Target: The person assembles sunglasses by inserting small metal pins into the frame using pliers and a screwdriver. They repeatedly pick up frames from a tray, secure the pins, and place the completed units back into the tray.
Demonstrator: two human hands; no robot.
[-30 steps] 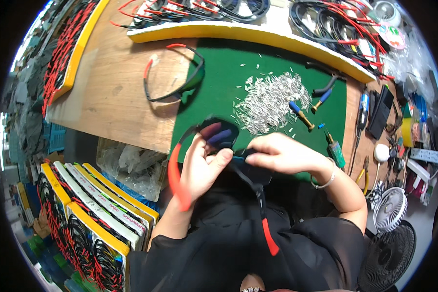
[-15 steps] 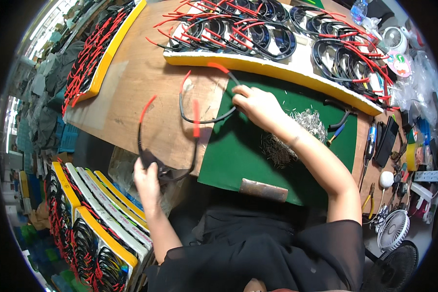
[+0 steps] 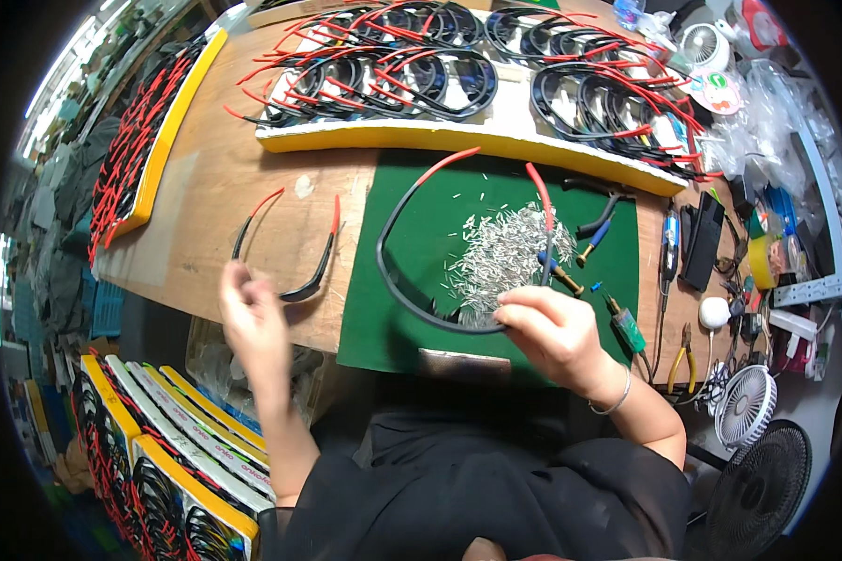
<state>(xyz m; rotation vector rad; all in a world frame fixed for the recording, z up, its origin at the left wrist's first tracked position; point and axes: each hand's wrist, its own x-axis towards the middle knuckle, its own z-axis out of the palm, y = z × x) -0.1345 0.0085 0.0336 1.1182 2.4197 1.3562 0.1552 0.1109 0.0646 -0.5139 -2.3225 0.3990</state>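
Note:
My right hand (image 3: 557,337) pinches a black U-shaped band with red ends (image 3: 404,290), shaped like a glasses frame, by its near curve. It is held over a green mat (image 3: 370,327), with the red ends pointing away from me. My left hand (image 3: 253,313), blurred by motion, is beside a second such black band with red ends (image 3: 320,271) on the wooden table; whether it touches that band I cannot tell. Under the held band lies a heap of small silvery pins (image 3: 500,248). A screwdriver with a blue and brass handle (image 3: 563,274) lies by the heap.
A yellow-edged white foam tray (image 3: 412,138) of similar bands stands behind the mat, another tray (image 3: 164,145) at far left. Black-handled pliers (image 3: 597,217), a green-handled tool (image 3: 624,324), a fan (image 3: 747,407) and cables are to the right. Stacked trays (image 3: 192,467) stand lower left.
My left hand has moved away from the band it held, which now rests on the table. My right hand has brought its band nearer and to the right, over the pins.

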